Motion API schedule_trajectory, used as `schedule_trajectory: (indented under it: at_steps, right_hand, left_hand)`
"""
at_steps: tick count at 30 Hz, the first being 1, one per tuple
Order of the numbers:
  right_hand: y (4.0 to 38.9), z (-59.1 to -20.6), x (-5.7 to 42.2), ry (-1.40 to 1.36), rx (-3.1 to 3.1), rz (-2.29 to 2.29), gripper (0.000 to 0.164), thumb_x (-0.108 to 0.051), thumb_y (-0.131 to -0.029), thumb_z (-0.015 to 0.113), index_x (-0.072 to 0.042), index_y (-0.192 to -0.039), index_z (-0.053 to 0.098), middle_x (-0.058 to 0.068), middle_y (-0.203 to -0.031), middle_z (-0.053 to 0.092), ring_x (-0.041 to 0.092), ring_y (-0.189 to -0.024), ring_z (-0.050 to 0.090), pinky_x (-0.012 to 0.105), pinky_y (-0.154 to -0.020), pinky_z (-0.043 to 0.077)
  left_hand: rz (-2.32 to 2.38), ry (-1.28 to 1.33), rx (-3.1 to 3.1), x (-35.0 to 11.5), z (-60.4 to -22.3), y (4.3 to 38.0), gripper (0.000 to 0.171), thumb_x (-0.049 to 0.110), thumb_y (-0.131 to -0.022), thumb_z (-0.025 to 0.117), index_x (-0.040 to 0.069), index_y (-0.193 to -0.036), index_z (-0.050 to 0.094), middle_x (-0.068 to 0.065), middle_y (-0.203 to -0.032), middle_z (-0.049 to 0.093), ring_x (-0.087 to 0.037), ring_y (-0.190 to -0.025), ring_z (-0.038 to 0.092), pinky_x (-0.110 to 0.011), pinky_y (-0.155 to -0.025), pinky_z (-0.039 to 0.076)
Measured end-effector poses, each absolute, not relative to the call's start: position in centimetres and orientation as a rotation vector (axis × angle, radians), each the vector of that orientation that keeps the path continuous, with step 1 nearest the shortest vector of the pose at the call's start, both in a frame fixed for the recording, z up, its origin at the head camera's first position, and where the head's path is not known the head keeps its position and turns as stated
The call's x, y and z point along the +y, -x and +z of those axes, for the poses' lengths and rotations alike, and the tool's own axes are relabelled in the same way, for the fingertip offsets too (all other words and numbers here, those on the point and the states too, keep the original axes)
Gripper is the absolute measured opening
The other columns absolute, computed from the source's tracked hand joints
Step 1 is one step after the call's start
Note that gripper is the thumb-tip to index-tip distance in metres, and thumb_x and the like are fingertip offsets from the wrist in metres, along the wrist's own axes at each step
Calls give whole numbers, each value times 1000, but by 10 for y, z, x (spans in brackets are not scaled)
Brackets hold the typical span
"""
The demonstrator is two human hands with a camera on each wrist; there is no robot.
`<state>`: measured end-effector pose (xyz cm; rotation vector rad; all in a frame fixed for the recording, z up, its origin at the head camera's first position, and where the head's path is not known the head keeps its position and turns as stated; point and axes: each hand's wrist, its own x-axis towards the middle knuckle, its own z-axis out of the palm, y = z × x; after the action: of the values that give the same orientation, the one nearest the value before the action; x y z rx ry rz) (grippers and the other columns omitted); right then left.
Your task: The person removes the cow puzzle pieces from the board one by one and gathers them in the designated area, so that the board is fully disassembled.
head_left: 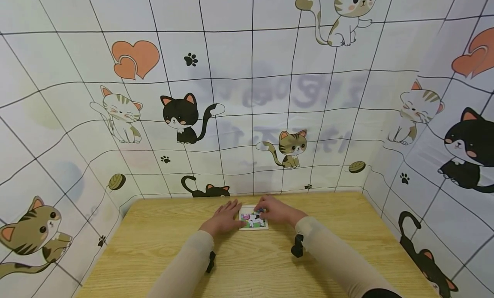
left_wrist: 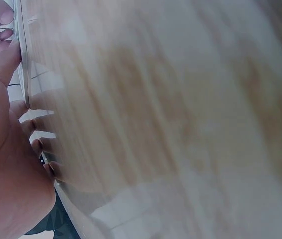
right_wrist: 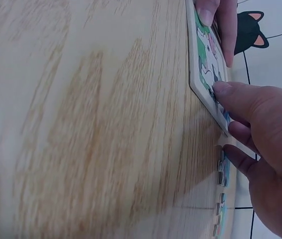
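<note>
A small jigsaw puzzle (head_left: 254, 221) with a black-and-white cow and a pale border lies on the table. My left hand (head_left: 224, 217) rests flat at its left side, fingers spread and the thumb on the border. Over the puzzle's upper right part, my right hand (head_left: 279, 210) pinches a small bluish puzzle piece (head_left: 260, 210) with thumb and fingertips; the fingers partly hide it. In the right wrist view, the right thumb (right_wrist: 225, 90) is at the picture surface of the puzzle board (right_wrist: 207, 59). In the left wrist view, the left hand (left_wrist: 11, 149) lies beside the board's edge (left_wrist: 23, 55).
Loose puzzle pieces (right_wrist: 224, 168) lie on the table under and beside the right hand, hidden in the head view. The wooden table (head_left: 247, 263) meets a white wall covering (head_left: 235, 96) with printed cats at its far edge and sides.
</note>
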<state>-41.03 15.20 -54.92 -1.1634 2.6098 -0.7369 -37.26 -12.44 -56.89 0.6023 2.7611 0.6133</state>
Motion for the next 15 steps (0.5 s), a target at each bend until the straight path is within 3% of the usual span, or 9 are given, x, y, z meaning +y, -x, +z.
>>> schedule_trajectory:
  at_steps: [6, 15]
  right_hand:
    - [412, -551, 152, 1151, 2606, -751, 25, -4, -106, 75, -1, -131, 78, 14, -121, 63, 30, -108, 62, 44, -92, 55]
    - [413, -552, 153, 1138, 2603, -787, 24, -6, -105, 77, -1, -128, 79, 13, -119, 63, 30, -108, 62, 43, -92, 54]
  left_hand:
    - [664, -625, 2759, -127, -576, 375, 93, 67, -108, 58, 11, -176, 31, -17, -183, 20, -43, -169, 16, -63, -135, 11]
    - [639, -600, 2758, -124, -570, 372, 90, 60, -109, 63, 8, -175, 31, -18, -183, 19, -44, -169, 15, -63, -135, 10]
